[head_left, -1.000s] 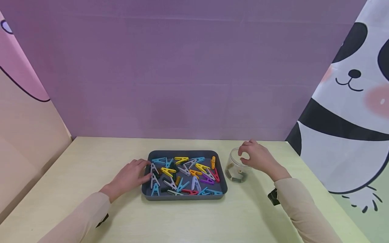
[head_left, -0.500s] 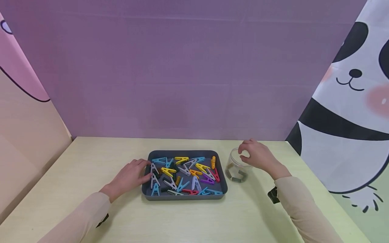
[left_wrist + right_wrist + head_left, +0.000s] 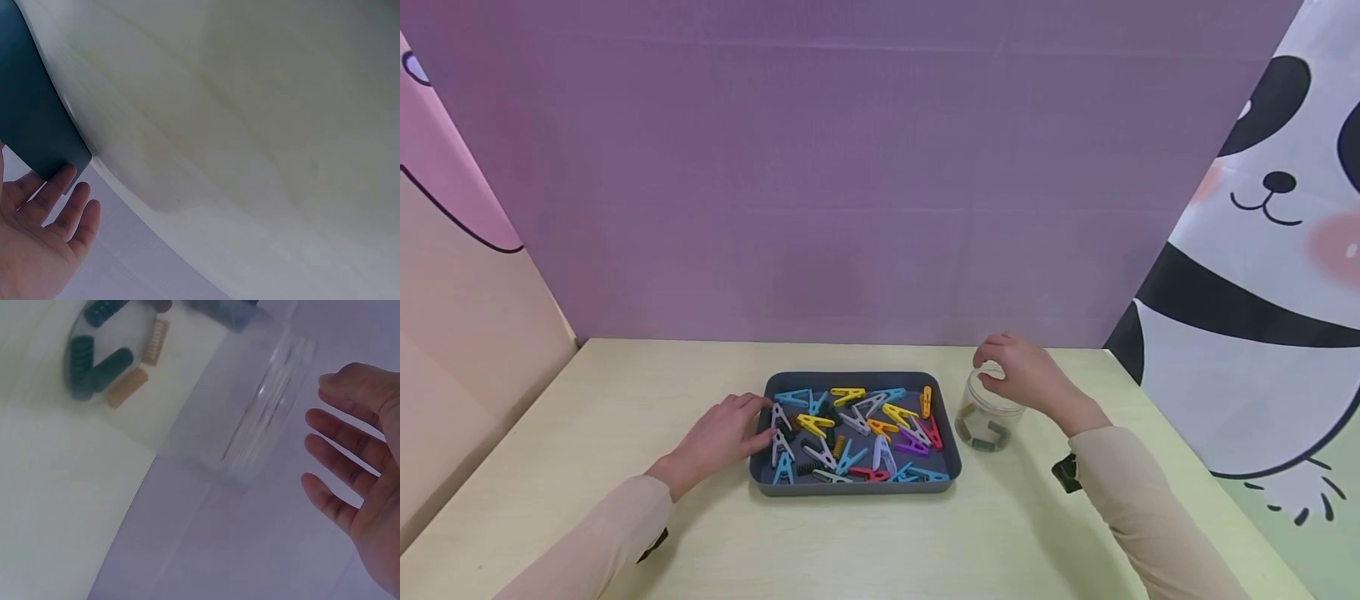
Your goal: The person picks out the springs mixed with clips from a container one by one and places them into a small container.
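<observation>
My left hand (image 3: 722, 435) rests at the left edge of a dark grey tray (image 3: 857, 488). In the left wrist view its relaxed fingers touch the tray's outer wall (image 3: 37, 106). Colourful plastic clothespins (image 3: 883, 455) in blue, yellow, red, purple and grey lie scattered in the tray, with small ribbed pieces (image 3: 810, 468) among them. My right hand (image 3: 1026, 375) hovers over the mouth of a clear jar (image 3: 996, 410), fingers loosely bent and nothing visible between them. Several dark green and tan ribbed pieces (image 3: 112, 369) lie at the jar's bottom.
The jar stands on the pale wooden table (image 3: 820, 550), just right of the tray. A purple backdrop (image 3: 850, 183) rises behind the table's far edge. A panda-printed panel (image 3: 1270, 275) stands on the right, and a cartoon-printed one (image 3: 467, 333) on the left.
My right hand has shifted slightly left and up over the jar's mouth. My left hand, the tray and its clothespins stay as they were.
</observation>
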